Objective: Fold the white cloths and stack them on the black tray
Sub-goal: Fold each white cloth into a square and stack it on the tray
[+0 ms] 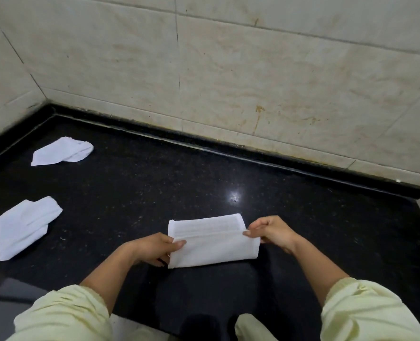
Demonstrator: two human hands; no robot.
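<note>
Mid-fold: left grip and right grip each pinch an end of the half-folded white cloth between them on the worktop. Next I'd fold it across; no tray in view

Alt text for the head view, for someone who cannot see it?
The left hand and right hand pinch the ends of a half-folded white cloth on a black counter. A far cloth and a near cloth lie rumpled at the left, below a tiled wall.
</note>
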